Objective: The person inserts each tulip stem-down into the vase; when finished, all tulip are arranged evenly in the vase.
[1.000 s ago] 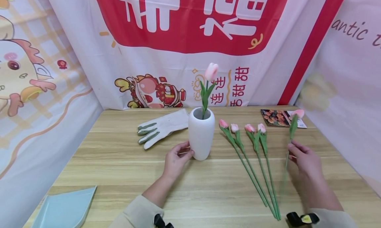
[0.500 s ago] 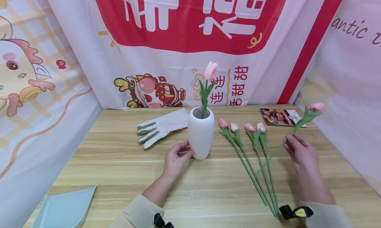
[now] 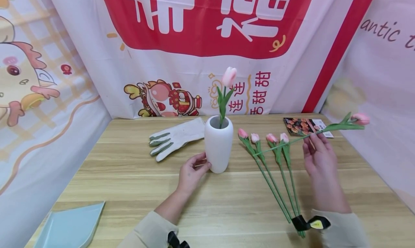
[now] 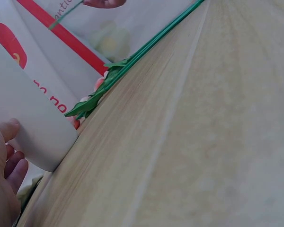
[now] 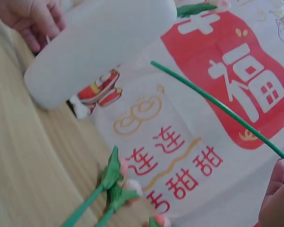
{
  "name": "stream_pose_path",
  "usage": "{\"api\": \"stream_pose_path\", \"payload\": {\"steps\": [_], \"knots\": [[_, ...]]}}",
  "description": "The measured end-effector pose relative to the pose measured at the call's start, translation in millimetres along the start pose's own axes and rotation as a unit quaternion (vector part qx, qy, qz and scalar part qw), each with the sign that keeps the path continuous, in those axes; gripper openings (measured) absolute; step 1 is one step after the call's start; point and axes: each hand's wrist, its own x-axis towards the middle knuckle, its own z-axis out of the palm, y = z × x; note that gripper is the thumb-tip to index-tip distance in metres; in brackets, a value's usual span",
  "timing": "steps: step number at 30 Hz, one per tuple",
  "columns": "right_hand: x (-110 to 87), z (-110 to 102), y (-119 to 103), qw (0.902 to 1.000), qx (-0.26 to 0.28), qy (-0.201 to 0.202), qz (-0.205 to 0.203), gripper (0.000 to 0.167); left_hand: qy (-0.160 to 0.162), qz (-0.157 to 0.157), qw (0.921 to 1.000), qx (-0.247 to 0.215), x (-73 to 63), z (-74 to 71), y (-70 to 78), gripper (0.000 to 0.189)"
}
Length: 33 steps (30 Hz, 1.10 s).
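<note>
A tall white vase (image 3: 218, 149) stands upright on the table, and one pink artificial tulip (image 3: 223, 103) rises from its mouth. My left hand (image 3: 192, 172) grips the vase low on its left side; in the left wrist view the thumb presses the white wall (image 4: 35, 109) and the fingers curl behind it. My right hand (image 3: 321, 159) pinches the stem of another pink tulip (image 3: 345, 126). That tulip lies slanted in the air, bloom to the right, its bare green stem end (image 5: 203, 92) pointing toward the vase. Several more tulips (image 3: 279, 156) lie on the table between the hands.
Behind the vase's left side lies a white and green glove (image 3: 179, 136). A printed flower card (image 3: 301, 127) is at the back right, partly behind the held tulip. A pale blue tray-like piece (image 3: 72, 224) sits at the front left. Printed cloths (image 3: 181, 68) hang around the table.
My right hand has turned the held tulip from upright to nearly level, its bloom swinging right and its stem end swinging left toward the vase. My left hand and the vase stay in place.
</note>
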Motion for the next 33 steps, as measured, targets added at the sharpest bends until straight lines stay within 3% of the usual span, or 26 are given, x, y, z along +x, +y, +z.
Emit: {"api": "stream_pose_path", "payload": {"steps": [10, 17, 33], "knots": [[-18.6, 40.6, 16.4, 0.996, 0.07, 0.003, -0.055, 0.025, 0.001, 0.004, 1.0, -0.003, -0.4, -0.4, 0.0, 0.037], [-33.3, 64.0, 24.4, 0.9905, 0.108, -0.03, -0.08, 0.019, -0.002, 0.003, 1.0, 0.001, -0.6, -0.4, 1.5, 0.037], [-50.0, 98.4, 65.1, 0.9822, 0.016, -0.09, -0.164, 0.021, -0.003, 0.005, 1.0, 0.001, -0.1, -0.9, -0.8, 0.036]]}}
